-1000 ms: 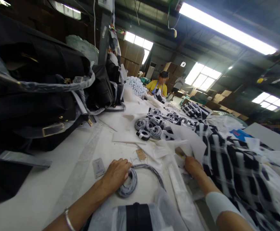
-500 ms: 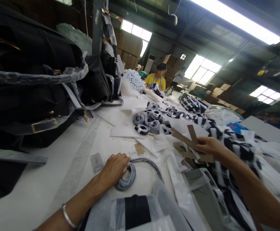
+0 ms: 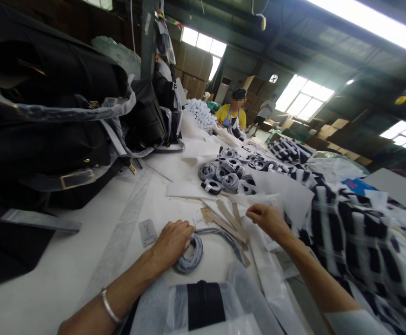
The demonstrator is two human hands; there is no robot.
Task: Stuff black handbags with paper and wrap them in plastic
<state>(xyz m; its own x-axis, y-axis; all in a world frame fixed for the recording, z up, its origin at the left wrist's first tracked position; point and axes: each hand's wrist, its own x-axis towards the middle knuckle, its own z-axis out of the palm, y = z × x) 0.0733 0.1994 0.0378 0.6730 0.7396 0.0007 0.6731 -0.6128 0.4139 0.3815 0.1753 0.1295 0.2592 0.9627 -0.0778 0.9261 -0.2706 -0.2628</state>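
Note:
My left hand (image 3: 175,242) is closed on the edge of a coiled strap (image 3: 192,261) in clear plastic wrap, pressed on the white table. The strap's loose end curves away to the right, its tip beside some flat brown strips (image 3: 229,221). Just right of those strips, my right hand (image 3: 267,221) hovers with fingers drawn together and nothing showing between them. A black bag (image 3: 206,304) partly wrapped in clear film lies closest to me, below the coil. Left of my left hand is a small clear packet (image 3: 148,232).
Black bags with plastic-wrapped handles (image 3: 66,111) are piled on the left. Several wrapped coils (image 3: 229,170) lie farther up the table. Black-and-white wrapped pieces (image 3: 356,232) heap up on the right. Across the table sits a person in a yellow shirt (image 3: 222,111).
My right hand has moved left and let go of the brown strips, which now lie on the table beside the coiled strap. My left hand stays on the coil.

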